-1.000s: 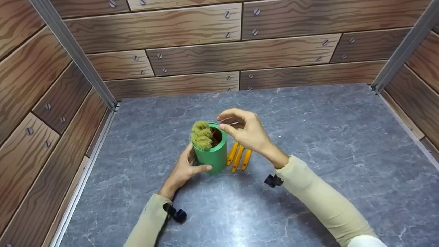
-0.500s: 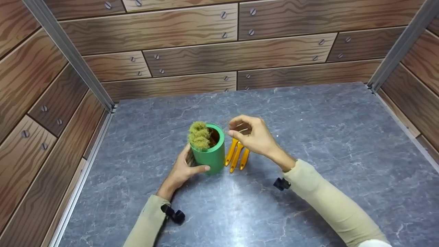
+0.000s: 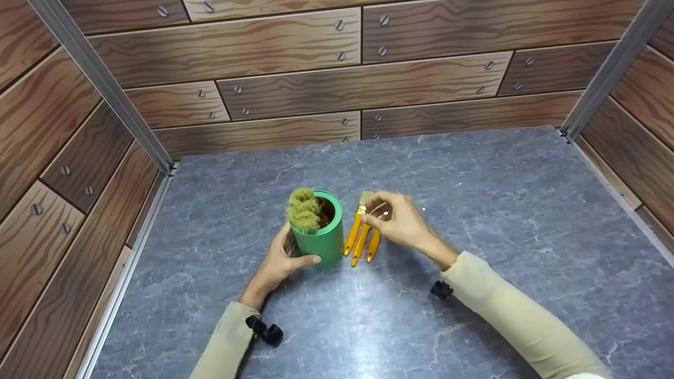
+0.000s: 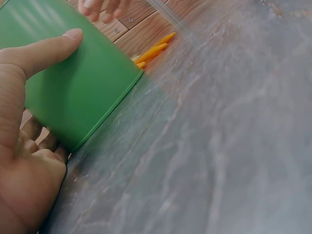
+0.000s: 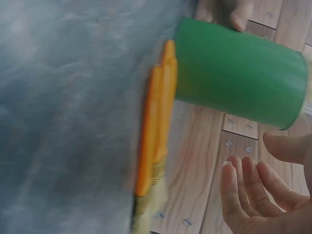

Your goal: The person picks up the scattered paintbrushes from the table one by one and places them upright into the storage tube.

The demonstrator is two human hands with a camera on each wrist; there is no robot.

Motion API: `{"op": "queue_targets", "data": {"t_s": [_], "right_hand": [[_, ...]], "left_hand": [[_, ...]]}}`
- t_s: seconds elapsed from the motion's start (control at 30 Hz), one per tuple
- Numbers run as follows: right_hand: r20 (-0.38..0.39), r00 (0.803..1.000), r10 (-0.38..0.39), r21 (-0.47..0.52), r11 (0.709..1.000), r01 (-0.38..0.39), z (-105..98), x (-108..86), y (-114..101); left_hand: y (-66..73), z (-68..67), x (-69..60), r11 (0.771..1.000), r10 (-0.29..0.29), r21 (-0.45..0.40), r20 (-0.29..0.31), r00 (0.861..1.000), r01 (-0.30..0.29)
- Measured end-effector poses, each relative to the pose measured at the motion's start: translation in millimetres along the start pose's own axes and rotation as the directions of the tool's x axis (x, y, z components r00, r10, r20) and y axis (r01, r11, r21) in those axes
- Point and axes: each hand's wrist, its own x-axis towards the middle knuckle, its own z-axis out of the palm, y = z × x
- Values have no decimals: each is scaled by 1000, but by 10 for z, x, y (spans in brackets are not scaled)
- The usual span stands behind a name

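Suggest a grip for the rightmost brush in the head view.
Probably pinch its handle near the bare tip, from above and the right: it lies flat on the table, spreads away from the middle brush there, and the green pot stands to the left.

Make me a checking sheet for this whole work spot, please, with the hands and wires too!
Surface: grey marbled tabletop, shiny near the front.
Job's things: green cylindrical pot with a fuzzy yellow-green clump at its mouth; three orange-handled, pale-bristled brushes beside it.
Clutter: tiny pale specks, too small to identify.
Hands: left hand grips the pot; right hand, fingers loosely curved, is near the brushes, holding nothing.
Cables: nothing seen.
Surroundings: brown wood-plank-patterned walls, grey metal posts.
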Motion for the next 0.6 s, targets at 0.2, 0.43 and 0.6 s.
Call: {"op": "queue_targets", "data": {"t_s": [0.2, 0.43, 0.6], "right_hand": [[45, 996, 73, -86, 994, -69, 20, -16, 133], [117, 979, 169, -244, 960, -137, 59, -14, 241], [120, 966, 230, -334, 925, -179, 83, 5, 297]], "left_hand": [[6, -5, -10, 1000, 0, 11, 1, 1000, 0], [-4, -9, -3, 1000, 2, 10, -4, 1000, -2], [-5, 2, 3, 1000, 5, 7, -4, 1000, -5]]}}
